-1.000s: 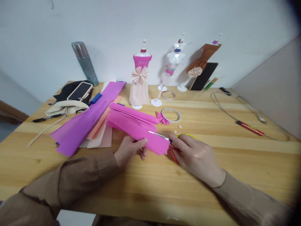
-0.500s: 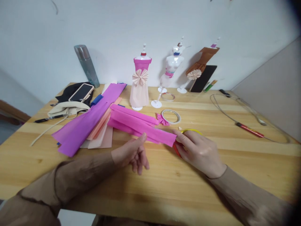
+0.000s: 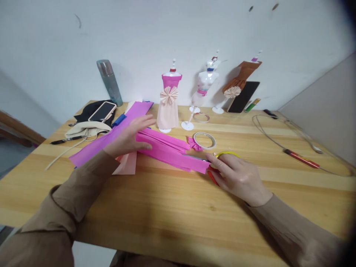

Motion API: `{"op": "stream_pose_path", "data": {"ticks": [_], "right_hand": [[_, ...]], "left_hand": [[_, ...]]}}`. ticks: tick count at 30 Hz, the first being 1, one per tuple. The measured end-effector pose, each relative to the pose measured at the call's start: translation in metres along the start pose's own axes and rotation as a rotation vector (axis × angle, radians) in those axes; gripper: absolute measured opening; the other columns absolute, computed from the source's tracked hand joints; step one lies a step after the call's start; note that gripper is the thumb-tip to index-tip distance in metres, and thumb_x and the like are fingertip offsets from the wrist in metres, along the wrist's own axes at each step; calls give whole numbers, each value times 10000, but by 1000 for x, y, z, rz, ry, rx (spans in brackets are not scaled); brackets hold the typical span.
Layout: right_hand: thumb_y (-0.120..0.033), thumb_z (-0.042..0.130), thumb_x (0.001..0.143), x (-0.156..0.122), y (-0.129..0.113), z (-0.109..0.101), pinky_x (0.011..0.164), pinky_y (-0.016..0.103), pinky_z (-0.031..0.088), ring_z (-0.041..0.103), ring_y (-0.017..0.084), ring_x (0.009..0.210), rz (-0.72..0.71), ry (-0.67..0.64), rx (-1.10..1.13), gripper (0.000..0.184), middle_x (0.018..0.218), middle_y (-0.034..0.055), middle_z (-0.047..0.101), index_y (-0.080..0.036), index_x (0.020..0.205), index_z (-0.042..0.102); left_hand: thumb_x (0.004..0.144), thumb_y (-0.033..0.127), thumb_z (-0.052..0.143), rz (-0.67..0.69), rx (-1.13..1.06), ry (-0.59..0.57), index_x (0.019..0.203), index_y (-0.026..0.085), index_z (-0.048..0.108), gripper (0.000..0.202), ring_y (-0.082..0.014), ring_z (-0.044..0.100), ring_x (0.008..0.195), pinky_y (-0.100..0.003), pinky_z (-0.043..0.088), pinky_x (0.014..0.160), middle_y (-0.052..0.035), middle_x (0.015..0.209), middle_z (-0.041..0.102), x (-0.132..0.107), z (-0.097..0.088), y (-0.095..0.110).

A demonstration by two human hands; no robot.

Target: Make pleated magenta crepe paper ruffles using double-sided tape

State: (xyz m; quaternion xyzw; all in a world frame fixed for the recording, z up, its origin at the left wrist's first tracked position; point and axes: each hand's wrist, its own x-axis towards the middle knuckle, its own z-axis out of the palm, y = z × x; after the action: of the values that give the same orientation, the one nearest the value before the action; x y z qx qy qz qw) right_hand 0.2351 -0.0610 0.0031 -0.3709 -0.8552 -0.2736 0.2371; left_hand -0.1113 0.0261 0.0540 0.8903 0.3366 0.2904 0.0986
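My left hand (image 3: 130,135) is open, fingers spread and thumb apart, at the left end of a folded bright pink crepe paper strip (image 3: 169,157). Whether it touches the paper I cannot tell. My right hand (image 3: 240,178) is closed around a pair of scissors (image 3: 213,178) with red and yellow handles. The blades are mostly hidden by the strip, whose right end lies against my right fingertips. Beyond the strip are a small ruffled pink piece (image 3: 195,144) and a tape roll (image 3: 214,142).
Purple paper (image 3: 94,146) and peach sheets (image 3: 126,165) lie left. Behind stand a pink-dressed mannequin (image 3: 169,111), a white mannequin (image 3: 207,79), a brown-dressed one (image 3: 244,70) and a bottle (image 3: 111,83). A phone (image 3: 102,111) rests left; a red-handled corded tool (image 3: 302,158) lies right.
My left hand has moved up and left from below the strip to its left end, and its fingers have spread. My right hand stays nearly in place with the scissors.
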Motion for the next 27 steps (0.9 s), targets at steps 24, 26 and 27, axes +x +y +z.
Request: {"op": "stream_pose_path", "data": {"ticks": [24,26,27], "right_hand": [[-159,575,865,-1,4,-3,548,266,363,506,157,619,-35,-1,5,211,703,52,588,-125,1038,692],[-159,576,866,-1,4,-3,549,267,361,504,159,620,-37,-6,5,219,708,52,590,-126,1050,690],[-159,575,866,-1,4,-3,547,267,358,505,159,623,-36,-7,3,229,710,51,591,-129,1063,688]], "left_hand": [[950,252,447,351,189,-76,859,156,680,268,-174,542,735,-324,440,746,-63,746,692,3,33,25],[953,243,427,327,167,-102,842,163,676,284,-171,548,749,-318,439,754,-63,748,689,4,32,27],[950,243,429,306,148,-112,827,164,673,284,-171,553,758,-313,440,756,-64,748,686,4,31,28]]}}
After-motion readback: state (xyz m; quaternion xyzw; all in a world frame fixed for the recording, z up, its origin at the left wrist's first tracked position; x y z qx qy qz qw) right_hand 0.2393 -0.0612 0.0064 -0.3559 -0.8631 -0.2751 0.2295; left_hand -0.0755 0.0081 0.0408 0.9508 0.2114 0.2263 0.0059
